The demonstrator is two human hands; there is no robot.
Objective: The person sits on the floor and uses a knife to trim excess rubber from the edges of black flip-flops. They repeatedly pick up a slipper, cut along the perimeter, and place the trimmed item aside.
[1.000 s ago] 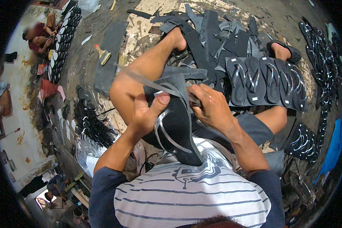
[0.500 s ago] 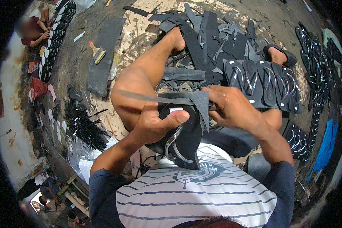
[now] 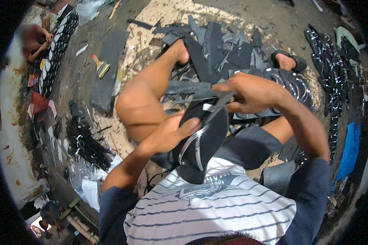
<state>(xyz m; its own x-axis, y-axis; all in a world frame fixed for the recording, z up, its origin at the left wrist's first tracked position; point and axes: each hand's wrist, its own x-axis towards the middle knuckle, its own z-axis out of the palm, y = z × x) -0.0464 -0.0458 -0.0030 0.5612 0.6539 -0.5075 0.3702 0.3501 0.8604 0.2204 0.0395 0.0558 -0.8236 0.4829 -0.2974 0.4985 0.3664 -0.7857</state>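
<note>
A black flip-flop sandal (image 3: 204, 143) with a grey and white strap is held upright against my chest. My left hand (image 3: 169, 132) grips its left edge, thumb pressed on the sole near the strap. My right hand (image 3: 249, 92) is closed around a thin dark blade-like tool (image 3: 218, 107) whose tip touches the top of the sandal. My bare left knee (image 3: 141, 106) is raised just left of the sandal.
Black rubber offcuts (image 3: 216, 53) lie scattered on the floor ahead. A row of finished black sandals (image 3: 290, 87) lies under my right forearm. More sandals (image 3: 327, 65) line the right side. A brush (image 3: 101, 65) and a dark sheet (image 3: 106, 73) lie at the left; another person (image 3: 34, 38) sits far left.
My right hand has lifted and shifted right, pulling the tool along the sandal's top edge. The sandal has tilted closer to my chest, and my left hand has stayed on it.
</note>
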